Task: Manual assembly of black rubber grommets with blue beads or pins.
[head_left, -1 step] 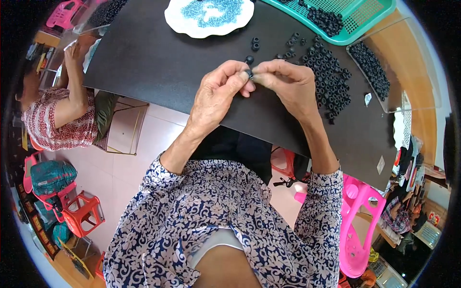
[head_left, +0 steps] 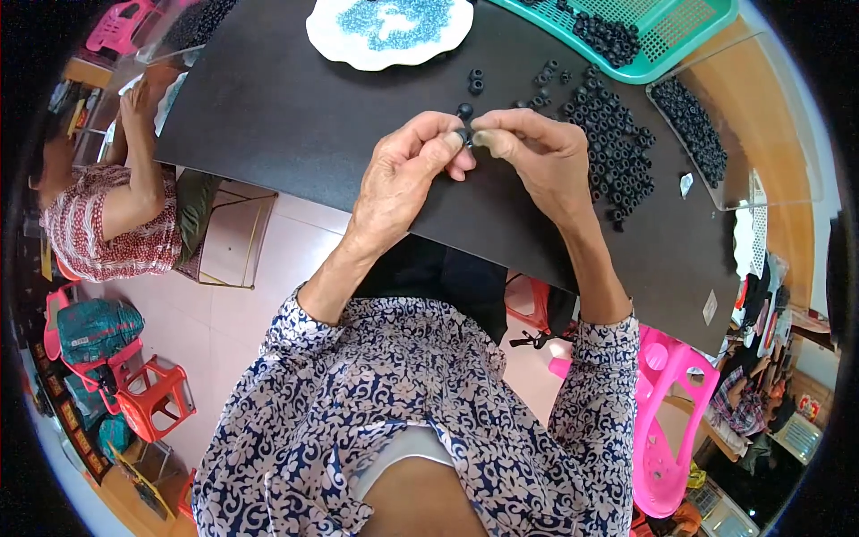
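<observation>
Over the near part of the dark table (head_left: 295, 134), my left hand (head_left: 407, 166) pinches a small black bead (head_left: 462, 134) between thumb and fingers. Right beside it, my right hand (head_left: 537, 157) has thumb and forefinger pressed together close to that bead. Whatever is between those right fingertips is too small and blurred to make out. Just beyond my left fingertips is another round black bead (head_left: 464, 110); I cannot tell whether it touches the hand. A couple of loose beads (head_left: 476, 81) lie farther off, and a large pile of black ring-shaped beads (head_left: 608, 134) spreads right of my right hand.
A white wavy-edged plate (head_left: 322, 40) with small blue beads stands at the far side. Behind the pile are a green basket (head_left: 667, 67) and a clear tray (head_left: 761, 183), both with black beads. At left another person (head_left: 116, 215) sits; a pink chair (head_left: 658, 447) stands at right.
The fingertips of my right hand have shifted very slightly beside the bead. My left hand keeps its place and its pinch.
</observation>
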Motion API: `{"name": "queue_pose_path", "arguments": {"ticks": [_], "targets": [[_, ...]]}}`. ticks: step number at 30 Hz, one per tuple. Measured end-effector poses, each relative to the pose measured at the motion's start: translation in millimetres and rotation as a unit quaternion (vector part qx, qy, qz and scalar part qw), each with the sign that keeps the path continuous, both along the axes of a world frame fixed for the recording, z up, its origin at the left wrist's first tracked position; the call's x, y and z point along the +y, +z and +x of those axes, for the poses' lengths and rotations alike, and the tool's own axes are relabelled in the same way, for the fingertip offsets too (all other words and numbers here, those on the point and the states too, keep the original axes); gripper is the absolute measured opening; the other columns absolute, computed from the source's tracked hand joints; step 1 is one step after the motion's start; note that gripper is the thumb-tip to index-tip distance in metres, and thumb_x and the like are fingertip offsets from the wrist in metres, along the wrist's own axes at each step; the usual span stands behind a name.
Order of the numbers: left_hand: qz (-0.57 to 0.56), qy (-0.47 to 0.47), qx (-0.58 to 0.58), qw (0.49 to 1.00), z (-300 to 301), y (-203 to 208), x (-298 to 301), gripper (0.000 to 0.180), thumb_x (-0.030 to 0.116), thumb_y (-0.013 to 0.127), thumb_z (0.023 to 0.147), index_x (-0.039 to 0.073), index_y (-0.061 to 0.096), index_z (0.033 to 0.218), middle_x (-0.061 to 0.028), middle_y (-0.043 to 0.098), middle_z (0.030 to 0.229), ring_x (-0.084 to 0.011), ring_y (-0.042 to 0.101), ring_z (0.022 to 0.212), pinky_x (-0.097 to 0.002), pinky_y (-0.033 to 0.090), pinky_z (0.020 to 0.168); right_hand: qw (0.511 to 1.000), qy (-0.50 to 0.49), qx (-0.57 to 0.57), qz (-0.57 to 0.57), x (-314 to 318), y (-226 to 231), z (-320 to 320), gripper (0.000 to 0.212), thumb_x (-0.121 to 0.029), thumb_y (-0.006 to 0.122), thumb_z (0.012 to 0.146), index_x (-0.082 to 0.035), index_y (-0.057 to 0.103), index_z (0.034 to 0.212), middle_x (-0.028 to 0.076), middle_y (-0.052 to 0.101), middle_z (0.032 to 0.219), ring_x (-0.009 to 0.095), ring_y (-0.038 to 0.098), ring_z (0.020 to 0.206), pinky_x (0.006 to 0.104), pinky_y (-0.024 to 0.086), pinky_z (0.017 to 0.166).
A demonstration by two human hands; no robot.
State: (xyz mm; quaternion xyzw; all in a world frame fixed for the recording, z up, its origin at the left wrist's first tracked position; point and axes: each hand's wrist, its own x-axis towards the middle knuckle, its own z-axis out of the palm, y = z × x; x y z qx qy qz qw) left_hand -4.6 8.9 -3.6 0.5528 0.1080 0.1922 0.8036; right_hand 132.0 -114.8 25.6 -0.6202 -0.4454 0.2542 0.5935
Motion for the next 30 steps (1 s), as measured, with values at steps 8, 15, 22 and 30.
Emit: {"name": "queue_pose_path", "arguments": {"ticks": [8, 15, 22, 30], "targets": [[-0.001, -0.014, -0.004, 1.000, -1, -1, 0, 0.022, 0.014, 0.052, 0.097, -0.004, 0.057, 0.110, -0.0063, 0.061, 0.090, -0.0109, 0.058, 0.081, -0.0238, 0.048, 0.077, 0.998, -0.013, -0.019, 0.051, 1, -10, 0, 0.009, -0.002, 0.070, 0.082, -0.001, 0.069, 0.091, 0.001, 0.068, 0.078, 0.004, 0.060, 0.071, 0.0195, 0.048, 0.064], [-0.134, -0.022, -0.032, 0.990, 1, 0, 3, 0.020, 0.013, 0.053, 0.096, -0.003, 0.058, 0.107, -0.0054, 0.062, 0.085, -0.0117, 0.058, 0.078, -0.0245, 0.048, 0.075, 0.995, -0.069, -0.073, -0.019, -10, 7, 5, 0.016, 0.006, 0.068, 0.081, 0.003, 0.066, 0.096, 0.002, 0.064, 0.090, 0.008, 0.059, 0.082, 0.0211, 0.048, 0.075], [-0.156, -0.028, -0.032, 0.987, -1, -1, 6, 0.022, 0.014, 0.054, 0.097, -0.003, 0.058, 0.109, -0.0062, 0.062, 0.083, -0.0133, 0.059, 0.078, -0.0248, 0.049, 0.076, 0.998, 0.023, -0.048, -0.016, 3, 2, -8, 0.018, 0.008, 0.069, 0.079, 0.003, 0.064, 0.096, 0.002, 0.062, 0.086, 0.009, 0.059, 0.080, 0.0210, 0.047, 0.072], [-0.121, -0.032, -0.040, 0.991, 1, -4, 6, 0.023, 0.015, 0.053, 0.097, -0.004, 0.058, 0.109, -0.0065, 0.062, 0.083, -0.0125, 0.059, 0.078, -0.0239, 0.050, 0.075, 0.996, -0.006, 0.086, 0.031, 6, -6, -8, 0.012, 0.000, 0.068, 0.084, 0.002, 0.065, 0.096, 0.002, 0.066, 0.084, 0.006, 0.061, 0.076, 0.0203, 0.049, 0.070]]}}
